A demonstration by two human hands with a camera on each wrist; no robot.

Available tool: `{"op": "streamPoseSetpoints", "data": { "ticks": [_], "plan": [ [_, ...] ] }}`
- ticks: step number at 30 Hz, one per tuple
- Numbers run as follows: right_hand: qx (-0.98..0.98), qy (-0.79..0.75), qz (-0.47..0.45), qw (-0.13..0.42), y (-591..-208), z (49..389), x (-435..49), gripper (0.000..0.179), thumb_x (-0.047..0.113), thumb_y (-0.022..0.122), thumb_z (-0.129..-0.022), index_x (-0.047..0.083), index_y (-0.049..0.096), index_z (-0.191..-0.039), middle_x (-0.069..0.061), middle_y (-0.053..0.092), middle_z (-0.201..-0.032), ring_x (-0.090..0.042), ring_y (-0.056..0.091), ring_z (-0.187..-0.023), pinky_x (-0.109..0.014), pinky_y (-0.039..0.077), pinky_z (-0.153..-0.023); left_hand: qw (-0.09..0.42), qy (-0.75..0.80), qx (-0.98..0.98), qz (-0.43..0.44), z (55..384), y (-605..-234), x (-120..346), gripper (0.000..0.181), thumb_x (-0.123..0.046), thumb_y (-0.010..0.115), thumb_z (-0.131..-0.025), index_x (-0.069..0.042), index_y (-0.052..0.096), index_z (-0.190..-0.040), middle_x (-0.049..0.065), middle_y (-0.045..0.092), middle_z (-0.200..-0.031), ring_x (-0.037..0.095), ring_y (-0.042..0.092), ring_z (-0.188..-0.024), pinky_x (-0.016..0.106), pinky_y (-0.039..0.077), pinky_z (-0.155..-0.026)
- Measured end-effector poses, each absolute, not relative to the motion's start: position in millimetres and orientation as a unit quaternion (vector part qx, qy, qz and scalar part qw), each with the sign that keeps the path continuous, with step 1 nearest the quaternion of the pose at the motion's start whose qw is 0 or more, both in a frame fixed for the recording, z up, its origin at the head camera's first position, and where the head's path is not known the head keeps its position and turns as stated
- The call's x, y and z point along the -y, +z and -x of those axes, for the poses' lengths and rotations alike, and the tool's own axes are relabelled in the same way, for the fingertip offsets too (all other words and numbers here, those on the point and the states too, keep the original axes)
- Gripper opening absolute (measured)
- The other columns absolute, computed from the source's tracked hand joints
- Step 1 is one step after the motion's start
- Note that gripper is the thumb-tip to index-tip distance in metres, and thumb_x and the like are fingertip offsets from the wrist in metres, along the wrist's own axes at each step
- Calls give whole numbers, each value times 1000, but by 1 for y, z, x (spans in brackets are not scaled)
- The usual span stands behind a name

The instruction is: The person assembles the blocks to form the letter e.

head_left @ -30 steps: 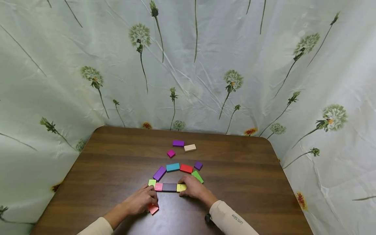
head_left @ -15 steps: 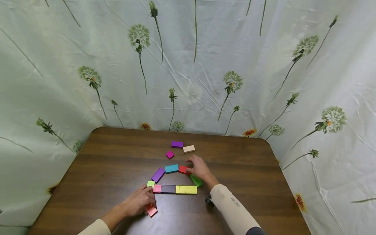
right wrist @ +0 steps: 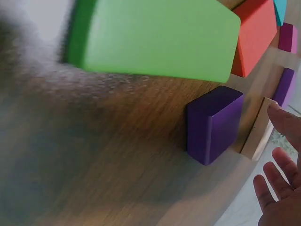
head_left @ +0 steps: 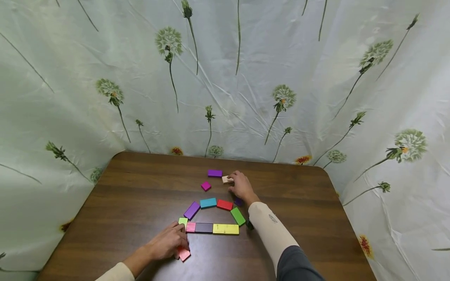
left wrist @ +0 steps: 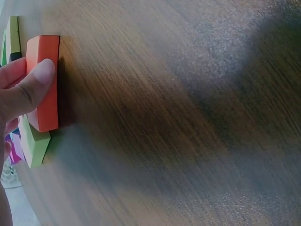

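My left hand (head_left: 169, 242) pinches a coral-orange block (left wrist: 44, 84), thumb on its near side. In the head view this coral block lies close below a lime block (head_left: 183, 221) and a pink block (head_left: 191, 227). At the back of the table my right hand (head_left: 243, 187) reaches over a plain wooden block (head_left: 226, 180), partly covering it. In the right wrist view its fingers are spread and the thumb tip overlaps the end of the wooden block (right wrist: 257, 134). A dark purple block (right wrist: 215, 125) sits beneath the right wrist.
A dark grey block (head_left: 204, 228) and a yellow block (head_left: 225, 229) continue the row from the pink one. Behind them arch purple (head_left: 191, 210), blue (head_left: 208, 203), red (head_left: 225, 205) and green (head_left: 238, 216) blocks. Magenta (head_left: 206, 186) and violet (head_left: 215, 173) blocks lie farther back.
My right hand has let go of the yellow block and moved back, past the red block, to the wooden block. The left hand stays on the coral block.
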State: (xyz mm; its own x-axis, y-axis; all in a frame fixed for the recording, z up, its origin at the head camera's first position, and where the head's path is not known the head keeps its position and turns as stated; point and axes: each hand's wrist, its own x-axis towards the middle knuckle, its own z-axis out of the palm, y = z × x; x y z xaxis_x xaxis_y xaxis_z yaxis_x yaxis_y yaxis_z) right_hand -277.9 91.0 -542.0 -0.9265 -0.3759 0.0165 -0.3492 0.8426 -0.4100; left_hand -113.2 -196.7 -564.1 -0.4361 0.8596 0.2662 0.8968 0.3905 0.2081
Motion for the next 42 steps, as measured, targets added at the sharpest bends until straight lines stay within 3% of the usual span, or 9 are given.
{"op": "streamPoseSetpoints", "data": {
  "ticks": [9,28,32,39,42],
  "plan": [
    [-965,-163,200,43,-548,285,-91,39,10,75,-81,4,66,-118,-14,58,-126,-34,52,-119,-49,41,-96,71,-177,816,545,112,-567,193,26,-27,82,-60,-23,75,-85,-19,66,-83,7,48,-83,23,32,-75],
    [-965,-185,183,35,-552,284,-97,29,0,71,-81,3,68,-110,-13,65,-108,-32,60,-105,-47,46,-91,58,-153,820,548,110,-560,188,29,-30,83,-59,-26,76,-87,-19,66,-83,7,48,-84,24,32,-75],
    [-960,-200,193,34,-544,277,-93,30,1,70,-82,2,68,-111,-14,64,-109,-32,60,-106,-46,44,-94,62,-162,822,542,112,-561,190,26,-27,84,-60,-25,76,-85,-18,67,-82,7,48,-82,24,32,-74],
    [-949,-219,222,34,-530,253,-86,28,6,71,-83,2,69,-111,-12,65,-106,-30,59,-102,-47,43,-93,12,-167,843,512,115,-558,197,25,-24,85,-64,-22,77,-87,-17,68,-85,8,48,-84,27,34,-74],
    [-943,-232,235,39,-526,236,-87,28,7,72,-82,2,69,-110,-11,65,-106,-30,58,-102,-47,42,-92,32,-172,836,521,115,-559,197,27,-22,85,-60,-22,77,-85,-17,68,-83,8,49,-83,27,34,-74]
  ]
}}
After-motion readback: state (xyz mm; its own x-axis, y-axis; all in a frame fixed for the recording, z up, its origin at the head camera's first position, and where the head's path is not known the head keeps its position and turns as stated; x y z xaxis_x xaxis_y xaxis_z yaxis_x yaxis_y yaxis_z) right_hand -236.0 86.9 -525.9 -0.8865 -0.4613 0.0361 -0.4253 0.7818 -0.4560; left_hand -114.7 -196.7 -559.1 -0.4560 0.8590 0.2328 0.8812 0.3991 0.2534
